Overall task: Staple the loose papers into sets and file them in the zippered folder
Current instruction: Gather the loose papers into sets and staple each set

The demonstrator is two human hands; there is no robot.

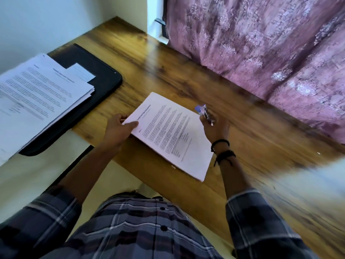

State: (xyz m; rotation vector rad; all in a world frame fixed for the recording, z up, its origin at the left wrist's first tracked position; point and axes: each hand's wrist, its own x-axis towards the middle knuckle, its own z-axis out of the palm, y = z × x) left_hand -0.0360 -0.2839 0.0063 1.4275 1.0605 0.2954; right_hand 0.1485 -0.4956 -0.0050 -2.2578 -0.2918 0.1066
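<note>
Your left hand (116, 130) pinches a corner of the paper set (171, 135), steadying it; your right hand (216, 128) curls round what seems a stapler (203, 112). The zippered folder (106, 85) lies at ten o'clock under loose papers (37, 94).

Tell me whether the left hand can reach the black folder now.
Probably yes, once it lets go: the left hand pinches the paper set. The folder lies near, only bare desk between; a paper stack covers much of it.
</note>
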